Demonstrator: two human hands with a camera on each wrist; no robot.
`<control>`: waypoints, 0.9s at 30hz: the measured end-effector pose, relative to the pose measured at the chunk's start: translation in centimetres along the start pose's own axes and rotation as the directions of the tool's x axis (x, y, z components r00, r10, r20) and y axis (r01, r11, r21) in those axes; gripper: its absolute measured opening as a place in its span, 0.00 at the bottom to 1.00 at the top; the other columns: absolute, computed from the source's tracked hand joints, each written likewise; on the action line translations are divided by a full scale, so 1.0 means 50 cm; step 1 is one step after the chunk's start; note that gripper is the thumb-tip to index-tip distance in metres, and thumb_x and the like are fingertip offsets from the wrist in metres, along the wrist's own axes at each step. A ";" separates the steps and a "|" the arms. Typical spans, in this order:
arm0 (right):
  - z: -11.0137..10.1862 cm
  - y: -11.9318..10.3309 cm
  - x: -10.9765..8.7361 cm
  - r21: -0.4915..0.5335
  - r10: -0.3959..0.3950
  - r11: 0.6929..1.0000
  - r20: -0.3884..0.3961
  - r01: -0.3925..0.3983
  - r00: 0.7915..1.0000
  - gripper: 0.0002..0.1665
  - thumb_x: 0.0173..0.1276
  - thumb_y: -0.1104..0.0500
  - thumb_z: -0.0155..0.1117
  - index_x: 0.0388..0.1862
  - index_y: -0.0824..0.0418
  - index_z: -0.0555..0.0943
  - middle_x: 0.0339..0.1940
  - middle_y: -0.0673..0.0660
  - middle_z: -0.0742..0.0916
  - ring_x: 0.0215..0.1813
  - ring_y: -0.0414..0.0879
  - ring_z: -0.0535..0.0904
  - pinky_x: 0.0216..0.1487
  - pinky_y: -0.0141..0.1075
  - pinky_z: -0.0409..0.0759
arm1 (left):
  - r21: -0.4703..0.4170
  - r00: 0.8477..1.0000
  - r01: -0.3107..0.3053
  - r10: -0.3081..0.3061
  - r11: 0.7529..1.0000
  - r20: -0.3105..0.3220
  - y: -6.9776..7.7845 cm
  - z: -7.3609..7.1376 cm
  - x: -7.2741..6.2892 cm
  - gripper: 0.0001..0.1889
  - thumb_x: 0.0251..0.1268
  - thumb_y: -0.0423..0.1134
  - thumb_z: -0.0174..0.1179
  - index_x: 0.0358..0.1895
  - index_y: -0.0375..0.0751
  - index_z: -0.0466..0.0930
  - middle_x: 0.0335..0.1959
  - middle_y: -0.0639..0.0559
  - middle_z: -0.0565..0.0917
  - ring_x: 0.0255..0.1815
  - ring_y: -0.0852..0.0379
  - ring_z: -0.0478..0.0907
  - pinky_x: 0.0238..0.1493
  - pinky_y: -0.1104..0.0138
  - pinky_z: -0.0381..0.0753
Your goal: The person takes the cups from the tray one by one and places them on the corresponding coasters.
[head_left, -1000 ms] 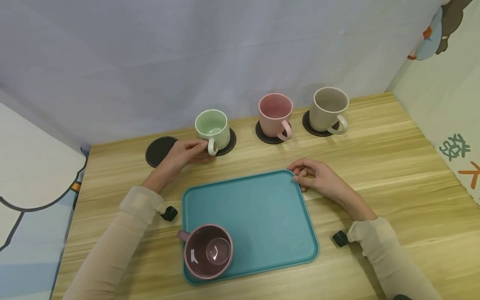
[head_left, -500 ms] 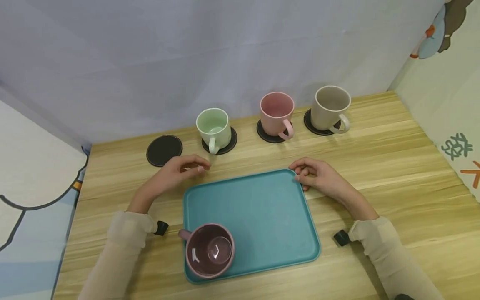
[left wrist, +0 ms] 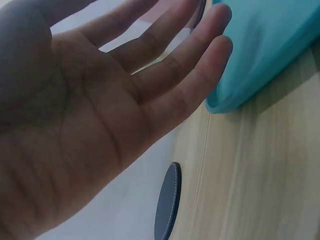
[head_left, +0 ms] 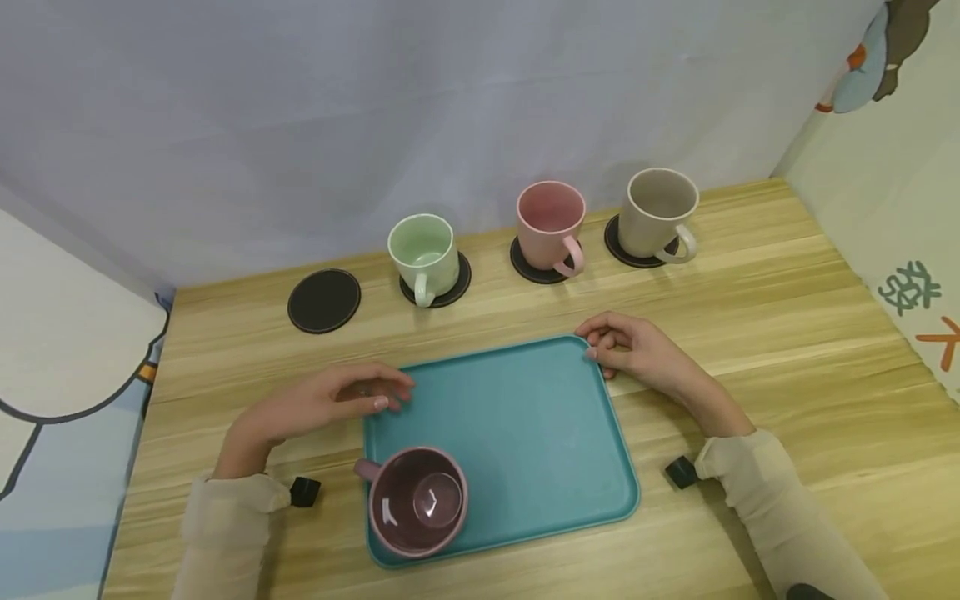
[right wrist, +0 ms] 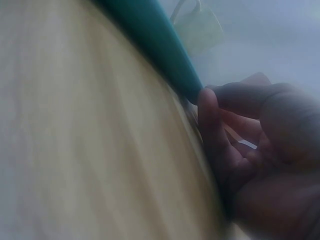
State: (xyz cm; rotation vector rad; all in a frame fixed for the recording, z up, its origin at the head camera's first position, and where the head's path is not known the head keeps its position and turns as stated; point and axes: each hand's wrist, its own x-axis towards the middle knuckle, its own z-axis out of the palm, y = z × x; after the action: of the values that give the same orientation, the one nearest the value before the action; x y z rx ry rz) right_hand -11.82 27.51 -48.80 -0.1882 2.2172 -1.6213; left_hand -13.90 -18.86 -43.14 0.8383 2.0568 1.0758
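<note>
My left hand [head_left: 330,400] hovers over the left end of a teal tray [head_left: 540,433], fingers loosely bent and holding nothing. In the left wrist view its palm and spread fingers [left wrist: 175,95] show with nothing between them. At the tray's far right corner my right hand [head_left: 637,354] pinches the rim between thumb and finger; the right wrist view shows the fingertips on that corner [right wrist: 192,90]. A purple mug [head_left: 417,502] stands on the tray's near left corner, handle pointing left over the rim. A green mug [head_left: 424,254] sits on a black coaster beyond the tray.
Along the back of the wooden table [head_left: 757,333], a pink mug [head_left: 551,229] and a beige mug [head_left: 658,215] stand on black coasters. A bare coaster [head_left: 325,301] lies at the left. A pale cloth [head_left: 450,108] hangs behind the table.
My left hand has let go of the green mug's handle and drawn back toward me, to the tray's left end. The green mug stays on its coaster; my right hand keeps its place.
</note>
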 end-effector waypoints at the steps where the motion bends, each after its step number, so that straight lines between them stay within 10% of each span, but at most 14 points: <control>1: 0.000 -0.001 0.000 0.000 0.002 1.000 0.000 -0.002 1.000 0.21 0.76 0.63 0.65 0.65 0.65 0.77 0.41 0.62 0.85 0.34 0.41 0.81 0.36 0.32 0.89 | -0.008 1.000 -0.013 0.013 1.000 0.015 -0.001 0.002 -0.004 0.18 0.83 0.41 0.54 0.70 0.45 0.76 0.62 0.49 0.86 0.62 0.55 0.84 0.63 0.68 0.86; 17: -0.003 -0.008 0.004 -0.020 0.009 1.000 0.011 -0.008 1.000 0.21 0.77 0.61 0.65 0.65 0.65 0.77 0.41 0.62 0.85 0.34 0.41 0.82 0.36 0.33 0.89 | -0.139 0.965 0.087 -0.049 0.986 0.259 0.019 0.034 -0.047 0.21 0.83 0.42 0.53 0.74 0.51 0.71 0.68 0.45 0.78 0.66 0.54 0.79 0.63 0.71 0.84; 27: 0.001 -0.004 0.000 -0.021 -0.001 1.000 -0.006 0.001 1.000 0.20 0.77 0.62 0.65 0.64 0.66 0.78 0.45 0.64 0.83 0.33 0.41 0.81 0.36 0.32 0.89 | -0.243 0.924 -0.053 0.139 0.969 0.355 0.009 0.030 -0.039 0.13 0.84 0.34 0.49 0.57 0.42 0.83 0.57 0.44 0.84 0.56 0.61 0.81 0.59 0.68 0.87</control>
State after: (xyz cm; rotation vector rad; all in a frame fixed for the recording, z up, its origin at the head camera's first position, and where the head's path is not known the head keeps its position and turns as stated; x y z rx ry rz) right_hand -11.84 27.39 -48.60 -0.1902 2.2400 -1.6019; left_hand -11.49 -19.52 -42.92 0.9497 1.5596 1.0881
